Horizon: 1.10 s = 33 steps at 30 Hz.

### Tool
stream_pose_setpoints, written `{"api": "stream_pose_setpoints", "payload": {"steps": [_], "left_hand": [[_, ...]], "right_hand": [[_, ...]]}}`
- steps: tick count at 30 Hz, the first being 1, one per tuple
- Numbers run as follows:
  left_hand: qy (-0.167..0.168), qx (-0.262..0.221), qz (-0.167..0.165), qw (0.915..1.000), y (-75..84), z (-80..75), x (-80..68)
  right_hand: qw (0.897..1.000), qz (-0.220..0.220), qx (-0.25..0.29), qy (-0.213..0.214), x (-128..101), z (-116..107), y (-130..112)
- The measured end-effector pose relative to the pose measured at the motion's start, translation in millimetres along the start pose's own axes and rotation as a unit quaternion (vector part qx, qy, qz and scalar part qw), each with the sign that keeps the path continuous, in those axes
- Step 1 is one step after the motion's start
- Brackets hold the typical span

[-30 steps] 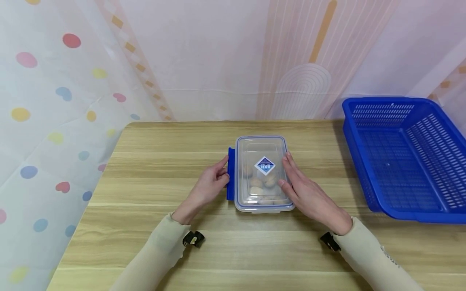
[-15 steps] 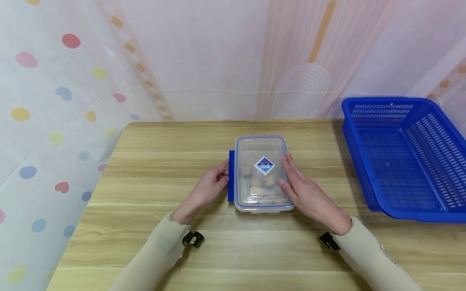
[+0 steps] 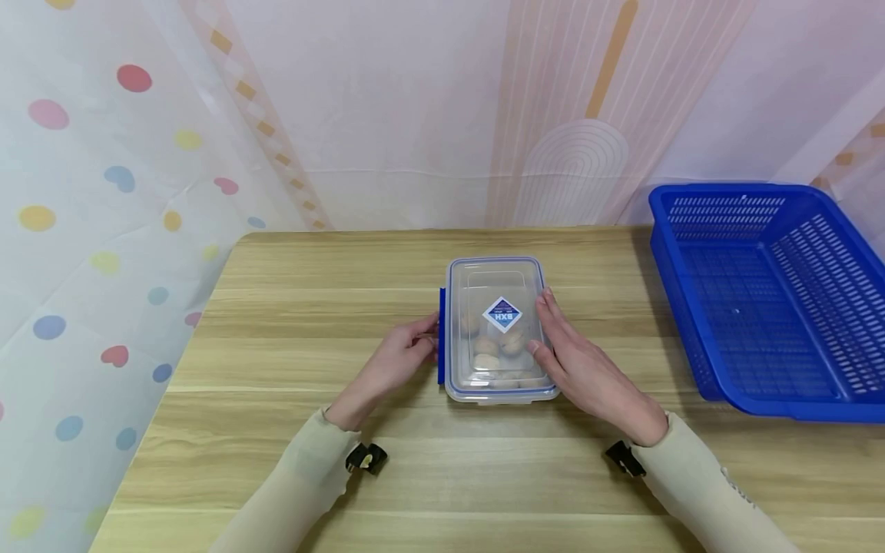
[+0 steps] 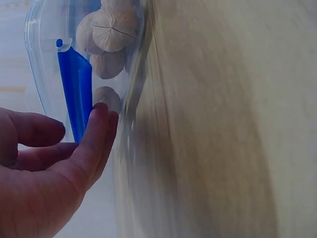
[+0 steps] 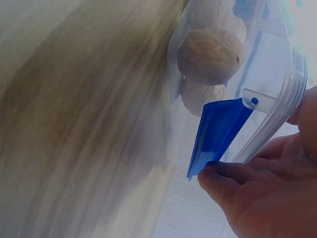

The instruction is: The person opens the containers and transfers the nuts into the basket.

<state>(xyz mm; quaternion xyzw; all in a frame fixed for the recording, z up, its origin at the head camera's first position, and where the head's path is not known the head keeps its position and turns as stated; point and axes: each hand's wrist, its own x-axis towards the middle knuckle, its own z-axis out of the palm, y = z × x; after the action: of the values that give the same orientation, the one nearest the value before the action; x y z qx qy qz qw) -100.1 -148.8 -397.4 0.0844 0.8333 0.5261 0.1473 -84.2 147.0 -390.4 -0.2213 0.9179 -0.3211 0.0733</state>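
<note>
A clear plastic food container with a blue-edged lid lies flat on the table, several walnuts showing through it. My left hand is at its left side, fingertips at the blue latch. In the left wrist view, extended fingers lie against the lower end of that latch, which slants out from the wall. My right hand rests along the right edge, fingers straight, thumb on the lid. Its fingertip touches the end of the other blue latch in the right wrist view; this latch stands away from the wall.
A blue perforated basket stands at the right of the wooden table. Patterned cloth hangs behind the table and along its left side. Black straps sit at both wrists.
The left latch has swung down and inward toward the container's side, with my left fingers following it. My right hand and the container have stayed in place.
</note>
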Motion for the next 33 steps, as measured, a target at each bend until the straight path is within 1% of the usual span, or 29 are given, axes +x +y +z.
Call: {"api": "stream_pose_setpoints", "payload": {"steps": [3, 5, 7, 10, 12, 15, 18, 25, 33], "left_hand": [[-0.004, -0.039, -0.012, 0.9991, 2.8, 1.4, -1.6], [-0.006, -0.064, -0.012, 0.9979, 4.0, 2.5, -2.9], [-0.003, -0.072, -0.01, 0.9974, 6.4, 3.9, -5.2], [0.01, -0.042, 0.003, 0.9991, 8.3, 7.5, -9.4], [0.023, -0.005, 0.007, 0.9997, 10.0, 10.6, -12.9], [0.038, 0.046, 0.017, 0.9981, 11.8, 15.4, -17.4], [0.041, 0.079, 0.029, 0.9956, 14.3, 19.5, -21.3], [0.021, 0.106, 0.058, 0.9924, 16.8, 26.8, -24.9], [0.016, 0.117, 0.056, 0.9914, 18.4, 29.1, -24.8]], "right_hand": [[1.0, 0.008, 0.006, -0.001, 0.4, 0.0, 0.0], [1.0, 0.014, 0.012, 0.0, 0.4, 0.1, 0.0], [1.0, 0.02, 0.019, 0.002, 0.3, 0.4, 0.0], [0.999, 0.031, 0.036, 0.008, -0.5, 0.9, 1.0], [0.998, 0.038, 0.046, 0.012, -1.2, 1.0, 1.6], [0.997, 0.043, 0.058, 0.02, -2.7, 0.7, 2.3], [0.997, 0.044, 0.061, 0.024, -5.0, 0.5, 1.6], [0.997, 0.037, 0.063, 0.028, -11.3, 2.4, -0.9], [0.997, 0.028, 0.062, 0.033, -13.6, 5.1, -2.5]]}}
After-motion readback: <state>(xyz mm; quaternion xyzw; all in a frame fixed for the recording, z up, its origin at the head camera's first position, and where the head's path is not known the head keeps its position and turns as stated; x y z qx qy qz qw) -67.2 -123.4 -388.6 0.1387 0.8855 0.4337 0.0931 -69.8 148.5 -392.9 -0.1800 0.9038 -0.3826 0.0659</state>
